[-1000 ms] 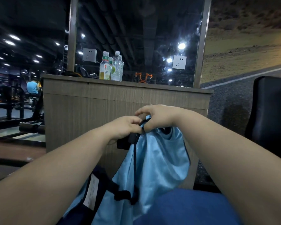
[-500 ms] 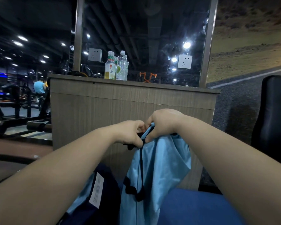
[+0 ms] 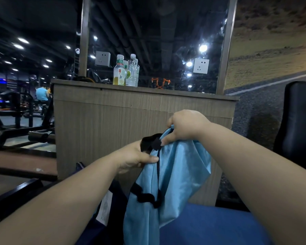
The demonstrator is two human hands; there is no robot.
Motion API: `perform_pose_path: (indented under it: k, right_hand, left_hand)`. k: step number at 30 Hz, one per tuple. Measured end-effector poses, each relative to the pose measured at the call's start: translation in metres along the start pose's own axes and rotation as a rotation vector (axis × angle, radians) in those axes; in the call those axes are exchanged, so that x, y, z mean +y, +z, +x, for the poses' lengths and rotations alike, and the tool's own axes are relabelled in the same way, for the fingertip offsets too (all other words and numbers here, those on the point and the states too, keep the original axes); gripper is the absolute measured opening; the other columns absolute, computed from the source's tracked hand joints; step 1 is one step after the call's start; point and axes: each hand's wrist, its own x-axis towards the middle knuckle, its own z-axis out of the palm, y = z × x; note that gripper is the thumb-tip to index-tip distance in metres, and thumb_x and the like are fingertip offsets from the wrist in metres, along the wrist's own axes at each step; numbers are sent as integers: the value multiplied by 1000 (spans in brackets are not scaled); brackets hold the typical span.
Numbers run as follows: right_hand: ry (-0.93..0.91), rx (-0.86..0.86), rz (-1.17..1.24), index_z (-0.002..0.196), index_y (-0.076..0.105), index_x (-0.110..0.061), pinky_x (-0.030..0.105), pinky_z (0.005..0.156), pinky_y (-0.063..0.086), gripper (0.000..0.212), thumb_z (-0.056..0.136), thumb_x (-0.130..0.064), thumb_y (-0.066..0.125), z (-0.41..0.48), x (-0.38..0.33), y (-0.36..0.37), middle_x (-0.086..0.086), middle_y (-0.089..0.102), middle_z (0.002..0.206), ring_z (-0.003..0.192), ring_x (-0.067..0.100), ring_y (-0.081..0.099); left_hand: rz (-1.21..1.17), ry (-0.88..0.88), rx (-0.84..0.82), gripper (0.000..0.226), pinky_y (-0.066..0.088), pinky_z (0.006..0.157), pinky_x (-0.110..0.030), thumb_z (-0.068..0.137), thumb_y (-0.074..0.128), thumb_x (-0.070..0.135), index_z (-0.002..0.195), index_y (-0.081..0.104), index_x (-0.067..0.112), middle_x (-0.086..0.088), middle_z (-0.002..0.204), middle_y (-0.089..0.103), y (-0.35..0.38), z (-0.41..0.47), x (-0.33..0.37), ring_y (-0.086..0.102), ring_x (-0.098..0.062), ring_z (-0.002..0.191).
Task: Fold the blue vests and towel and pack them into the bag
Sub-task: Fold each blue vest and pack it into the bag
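Note:
A light blue vest [image 3: 173, 175] with black trim hangs folded lengthwise in front of me. My right hand [image 3: 185, 128] pinches its top edge at the black trim, held higher. My left hand [image 3: 134, 156] grips the vest's left edge just below, thumb pressed on the fabric. Under the vest, at lower left, lies a dark navy bag [image 3: 111, 206] with a white label. A darker blue cloth [image 3: 210, 225] lies at the bottom right, under my right forearm.
A wooden counter [image 3: 113, 117] stands right behind the vest, with bottles [image 3: 125, 71] on top and glass above. A black padded seat [image 3: 297, 121] is at the right. Gym machines and a person in blue [image 3: 41, 93] are far left.
My hands, which met at the vest's top, have separated: the right rose slightly, the left slid down along the vest's edge. The vest hangs narrower and more gathered.

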Motion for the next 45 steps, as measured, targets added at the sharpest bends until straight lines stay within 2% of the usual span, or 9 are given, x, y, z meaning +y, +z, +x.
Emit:
perform_pose_path:
  k: [6, 9, 13, 17, 23, 26, 30, 40, 45]
  right_hand:
    - [-25, -116, 60, 74, 55, -27, 29, 62, 45, 57, 51, -73, 80, -2, 9, -2, -12, 59, 75, 77, 13, 57]
    - [-37, -78, -6, 70, 48, -31, 30, 63, 43, 57, 50, -75, 78, -2, 6, 0, -14, 55, 74, 74, 11, 53]
    - [-15, 30, -39, 82, 61, -26, 30, 64, 47, 65, 52, -84, 69, 1, 2, 2, -10, 61, 76, 77, 14, 58]
    - [25, 109, -124, 94, 66, -29, 33, 71, 50, 63, 63, -83, 60, 1, -3, 2, -10, 60, 81, 82, 17, 57]
    - [95, 144, -146, 63, 51, -25, 30, 60, 43, 66, 57, -91, 57, -1, -8, -4, -7, 53, 65, 61, 12, 48]
    - [95, 146, -180, 62, 51, -25, 29, 59, 40, 65, 60, -89, 57, -1, -12, -5, -7, 52, 65, 59, 9, 44]
    - [91, 150, -176, 63, 54, -24, 28, 56, 38, 65, 61, -89, 56, 0, -15, -4, -7, 54, 64, 62, 12, 51]
    - [169, 72, -155, 69, 62, -25, 28, 58, 46, 65, 59, -89, 58, -4, 4, 1, -7, 60, 67, 66, 14, 57]
    - [245, 44, -139, 70, 63, -21, 26, 54, 43, 58, 71, -78, 56, -6, 19, 20, -5, 60, 67, 64, 15, 58]
  left_hand:
    - [67, -32, 53, 58, 43, 104, -45, 62, 82, 29, 111, 68, 2, -18, 117, 68, -12, 2, -6, 63, -35, 111]
    - [240, 36, 212, 23, 51, 96, -41, 74, 76, 17, 96, 69, 19, -5, 99, 72, -9, 6, -1, 67, -23, 100]
    - [572, 80, 415, 18, 54, 83, -35, 86, 70, 12, 94, 62, 26, 3, 94, 67, -1, 6, 3, 65, -19, 93]
    - [640, 121, 364, 13, 49, 68, -27, 85, 62, 3, 91, 62, 14, -3, 84, 64, 12, 1, 10, 62, -20, 79]
    - [104, 71, 107, 30, 55, 78, -27, 75, 66, 17, 105, 65, 18, 2, 96, 73, 19, -3, 10, 70, -15, 92]
    - [291, 70, 239, 20, 54, 80, -24, 84, 76, 24, 101, 66, 19, 3, 96, 72, 27, 4, 9, 69, -12, 88]
    - [527, 34, 466, 7, 40, 49, -12, 88, 66, 21, 88, 59, 21, 5, 76, 60, 29, 9, 9, 56, -8, 64]
    - [901, -310, 260, 15, 54, 68, -28, 76, 62, 13, 86, 61, 25, 3, 84, 67, 6, -3, -6, 65, -17, 77]
    - [823, -365, 211, 25, 49, 56, -20, 74, 65, 7, 96, 68, 20, 3, 79, 68, -5, -5, -21, 62, -12, 67]
